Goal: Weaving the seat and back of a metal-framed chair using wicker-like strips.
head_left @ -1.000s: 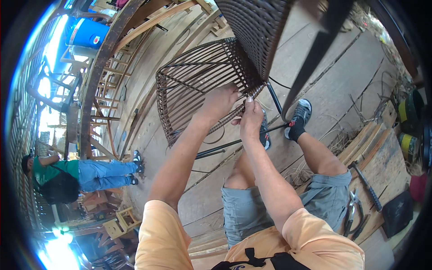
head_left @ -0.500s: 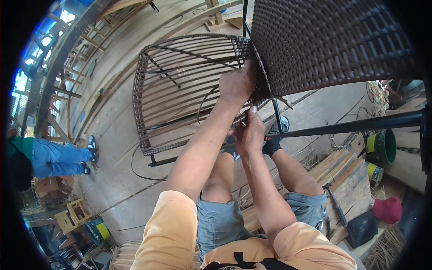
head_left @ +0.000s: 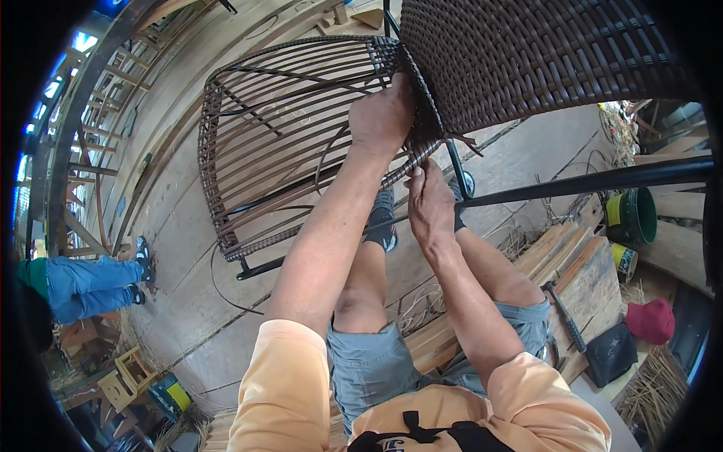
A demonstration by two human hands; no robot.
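A brown wicker chair (head_left: 527, 64) lies tipped in front of me, its densely woven panel at the upper right. The other side is a frame strung with spaced brown strands (head_left: 256, 143). My left hand (head_left: 380, 117) is closed at the corner where the two sides meet; its fingertips are hidden behind the woven edge. Just below, my right hand (head_left: 431, 203) has its fingers pressed together against the wrapped frame edge (head_left: 407, 167). What it pinches is too small to make out. A loose strand end (head_left: 468, 145) sticks out beside the corner.
A black metal bar (head_left: 587, 182) crosses to the right. Wooden planks (head_left: 557, 256), a hammer (head_left: 565, 316), a black pouch (head_left: 610, 354), a red cap (head_left: 651, 322) and a green bucket (head_left: 633, 215) are at the right. Another person's legs (head_left: 94, 282) show at the left.
My right hand has shifted down and a little right along the wrapped edge, its fingers now pointing up. The left hand stays at the corner. The whole view has shifted slightly.
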